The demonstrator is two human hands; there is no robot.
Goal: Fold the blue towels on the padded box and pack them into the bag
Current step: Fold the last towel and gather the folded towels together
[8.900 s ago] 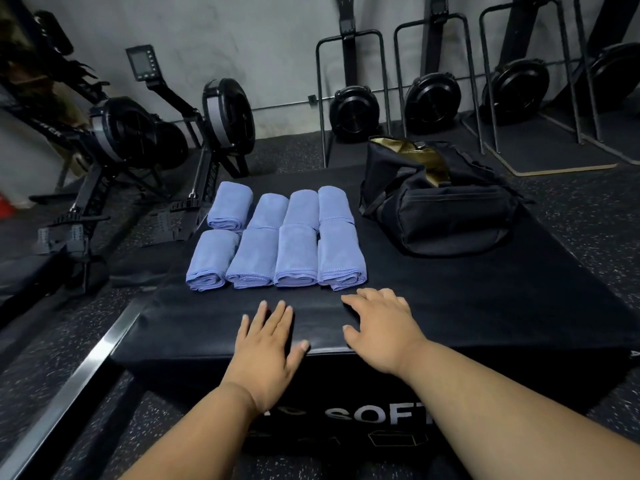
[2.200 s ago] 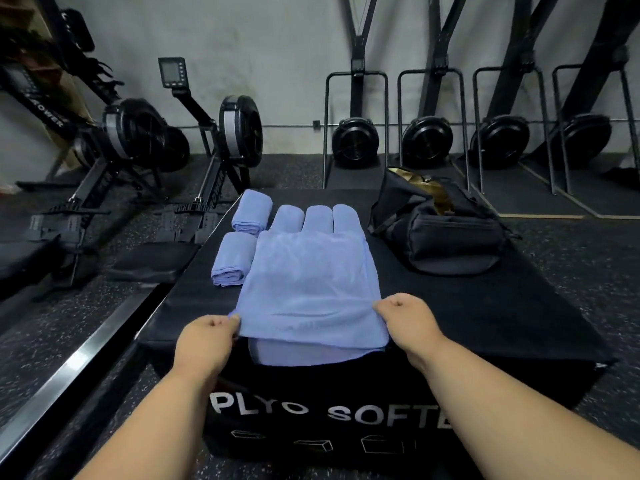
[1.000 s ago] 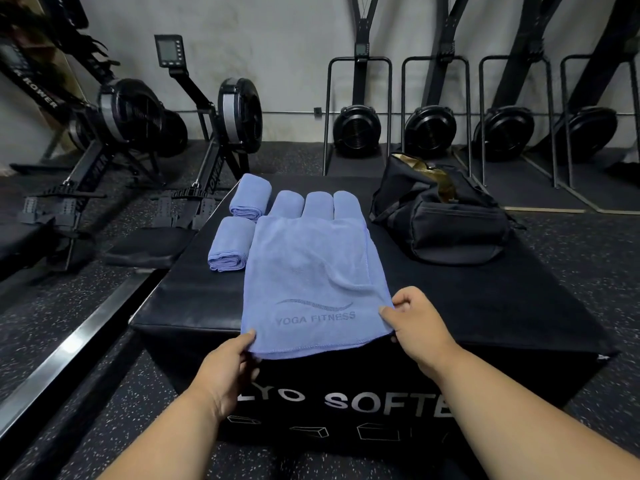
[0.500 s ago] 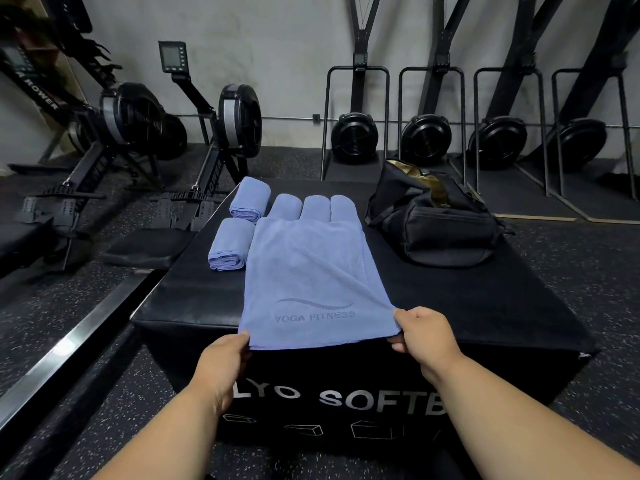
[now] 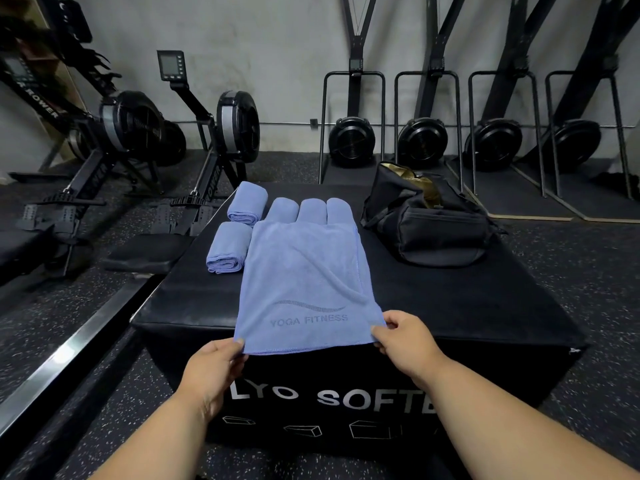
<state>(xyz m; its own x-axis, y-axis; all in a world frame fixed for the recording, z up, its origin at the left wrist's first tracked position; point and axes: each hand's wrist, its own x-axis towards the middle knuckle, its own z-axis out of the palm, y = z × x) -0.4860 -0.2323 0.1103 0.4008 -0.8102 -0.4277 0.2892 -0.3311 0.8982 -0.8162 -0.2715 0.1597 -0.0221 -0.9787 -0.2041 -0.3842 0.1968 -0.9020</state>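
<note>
On padded box (image 5: 433,306), unfolded blue towel (image 5: 304,282) spread flat, near edge overhanging front. Left hand (image 5: 211,368) pinches near-left corner; right hand (image 5: 405,341) pinches near-right corner. Bag (image 5: 436,230) far right.

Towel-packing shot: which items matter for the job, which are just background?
Job:
spread towel, near corners pinched by left hand and right hand
rolled towels
bag
padded box

Background:
rowing machines
upright machines by the wall
</note>
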